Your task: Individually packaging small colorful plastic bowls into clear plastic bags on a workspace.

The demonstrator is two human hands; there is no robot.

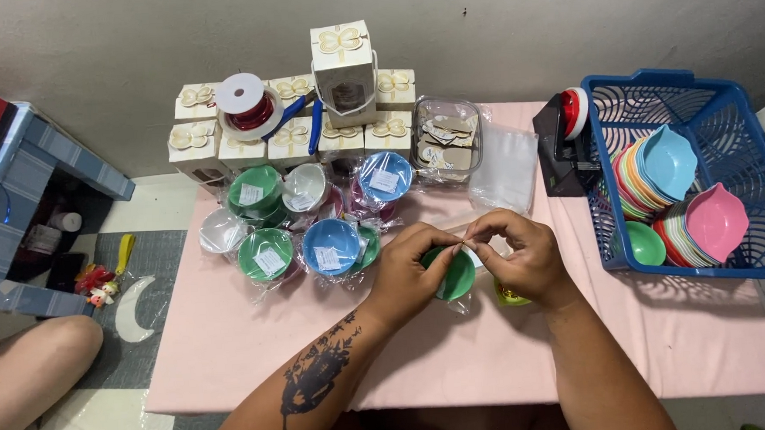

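Over the middle of a pink table [686, 347], my left hand [407, 270] and my right hand [524, 255] meet fingertip to fingertip. Together they pinch the top of a clear plastic bag holding a small green bowl [457, 276]. The bowl sits between my palms, partly hidden by my fingers. A yellowish object [511, 297] peeks out under my right hand. Behind my left hand lies a cluster of bagged bowls [313, 219] in green, blue, white and pink, each with a white label.
Small white gift boxes [341, 95] with bows stack at the table's far edge, with a red ribbon spool [246, 104]. A clear box of tags [448, 137], loose plastic bags [506, 165] and a black tape dispenser [562, 140] stand behind. A blue basket [746, 161] at right holds stacked coloured bowls.
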